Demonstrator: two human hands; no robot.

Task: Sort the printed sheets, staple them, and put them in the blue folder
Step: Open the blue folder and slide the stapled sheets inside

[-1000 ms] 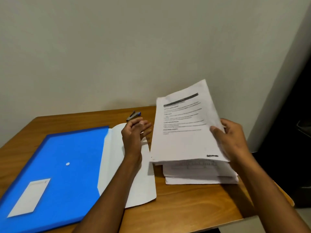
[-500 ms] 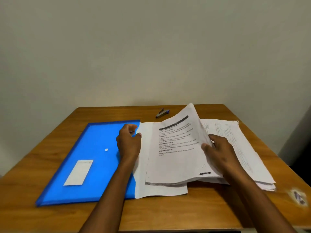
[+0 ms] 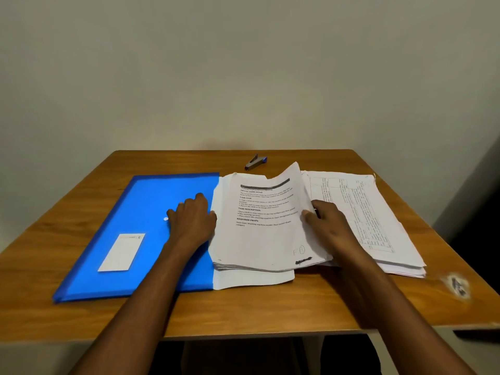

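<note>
A blue folder (image 3: 116,228) lies flat on the left half of the wooden table, with a white label near its front. My left hand (image 3: 192,220) rests on the folder's right part, its thumb at the left edge of a bundle of printed sheets (image 3: 259,234). My right hand (image 3: 327,226) grips the bundle's right edge, which curls upward. The bundle lies on a blank white sheet (image 3: 251,280) beside the folder. A second pile of printed sheets (image 3: 378,220) with a table on top lies to the right. A small grey and blue stapler (image 3: 255,162) sits behind the papers.
The wooden table (image 3: 243,312) stands against a plain wall. A worn mark (image 3: 457,286) shows near the table's right front corner. A dark gap lies beyond the right edge.
The bundle has come down from a raised tilt onto the white sheet beside the folder. My left hand has slid left onto the folder. The camera view has pulled back and centred.
</note>
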